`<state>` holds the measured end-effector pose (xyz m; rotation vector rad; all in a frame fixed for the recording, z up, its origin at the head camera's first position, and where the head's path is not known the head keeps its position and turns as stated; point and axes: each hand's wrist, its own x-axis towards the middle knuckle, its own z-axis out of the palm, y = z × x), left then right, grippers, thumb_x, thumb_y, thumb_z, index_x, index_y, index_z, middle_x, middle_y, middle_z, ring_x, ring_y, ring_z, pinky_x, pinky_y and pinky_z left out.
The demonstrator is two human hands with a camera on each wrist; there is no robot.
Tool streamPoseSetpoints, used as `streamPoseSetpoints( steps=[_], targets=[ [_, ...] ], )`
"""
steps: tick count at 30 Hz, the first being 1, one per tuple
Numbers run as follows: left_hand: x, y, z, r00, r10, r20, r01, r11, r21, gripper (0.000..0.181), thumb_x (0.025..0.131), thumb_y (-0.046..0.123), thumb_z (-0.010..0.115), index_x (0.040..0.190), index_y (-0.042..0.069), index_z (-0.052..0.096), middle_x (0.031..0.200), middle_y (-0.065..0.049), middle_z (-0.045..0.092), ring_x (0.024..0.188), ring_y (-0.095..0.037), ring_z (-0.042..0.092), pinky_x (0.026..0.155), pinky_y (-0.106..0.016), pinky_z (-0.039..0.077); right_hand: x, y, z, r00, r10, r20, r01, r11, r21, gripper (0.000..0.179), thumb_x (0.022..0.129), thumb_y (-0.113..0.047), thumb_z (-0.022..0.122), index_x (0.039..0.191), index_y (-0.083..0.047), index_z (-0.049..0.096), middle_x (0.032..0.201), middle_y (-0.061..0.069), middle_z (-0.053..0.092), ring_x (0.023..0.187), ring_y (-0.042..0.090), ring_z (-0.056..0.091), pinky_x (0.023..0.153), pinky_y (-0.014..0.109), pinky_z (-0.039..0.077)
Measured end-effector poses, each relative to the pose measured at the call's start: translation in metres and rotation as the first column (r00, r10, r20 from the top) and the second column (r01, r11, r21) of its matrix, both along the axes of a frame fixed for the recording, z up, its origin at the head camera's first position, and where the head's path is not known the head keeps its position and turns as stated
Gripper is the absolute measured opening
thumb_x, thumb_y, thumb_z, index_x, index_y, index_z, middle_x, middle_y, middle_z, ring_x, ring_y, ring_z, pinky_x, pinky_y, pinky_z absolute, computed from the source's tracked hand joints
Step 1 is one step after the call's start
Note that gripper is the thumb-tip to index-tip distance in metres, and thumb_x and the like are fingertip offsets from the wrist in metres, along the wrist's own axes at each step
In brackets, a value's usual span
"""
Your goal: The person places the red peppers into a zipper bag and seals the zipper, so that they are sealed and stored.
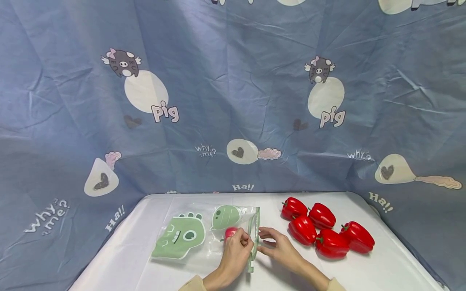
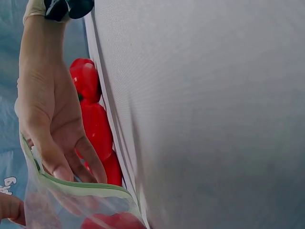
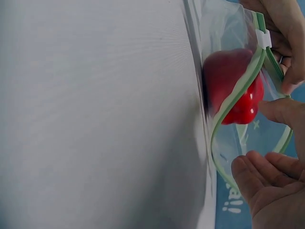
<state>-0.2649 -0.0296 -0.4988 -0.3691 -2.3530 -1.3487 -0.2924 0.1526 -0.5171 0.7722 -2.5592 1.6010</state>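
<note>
Here, a clear plastic zip bag with green cartoon prints [image 1: 196, 238] lies lengthwise left to right, its mouth toward the right hand [image 1: 280, 248].
The left hand [image 1: 234, 250] pinches its rim; the right, fingers loosely spread, grips nothing. 1 glossy red bell pepper [image 3: 228, 88] sits inside, just far-left of the pinch; 5 loose red bell peppers [image 1: 302, 230] lie far right, nearer the right hand.
</note>
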Motion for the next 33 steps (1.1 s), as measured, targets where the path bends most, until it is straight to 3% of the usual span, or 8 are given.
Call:
streamPoseSetpoints(
  steps=[10,23,33],
  targets=[
    [0.001,0.0,0.0,1.0,0.003,0.013,-0.003,1.0,0.01,0.016,0.079,0.004,0.064,0.072,0.016,0.056,0.058,0.012,0.055,0.053,0.005,0.046,0.053,-0.015,0.04,0.005,0.016,-0.002,0.999,-0.01,-0.034,0.01,1.0,-0.007,0.056,0.084,-0.014,0.073,0.132,0.004,0.049,0.121,0.021,0.06,0.111,0.035,0.06,0.093,0.037,0.05],
    [-0.001,0.0,-0.001,1.0,-0.016,0.001,0.016,1.0,0.024,0.016,0.078,0.002,0.063,0.072,0.015,0.057,0.058,0.011,0.055,0.054,0.004,0.047,0.053,-0.016,0.041,0.015,0.043,0.001,0.997,-0.052,0.052,0.054,0.997,-0.048,0.061,0.08,-0.017,0.076,0.132,0.001,0.049,0.124,0.017,0.059,0.115,0.033,0.058,0.094,0.033,0.05],
    [0.0,0.0,0.0,1.0,-0.021,-0.014,0.022,0.999,0.025,0.015,0.077,0.001,0.062,0.072,0.015,0.057,0.059,0.011,0.055,0.055,0.004,0.047,0.053,-0.016,0.042,0.021,0.064,0.009,0.996,-0.089,0.003,0.089,0.995,-0.038,0.06,0.078,-0.021,0.079,0.129,-0.003,0.052,0.121,0.018,0.06,0.11,0.028,0.061,0.09,0.032,0.052]
  ],
)
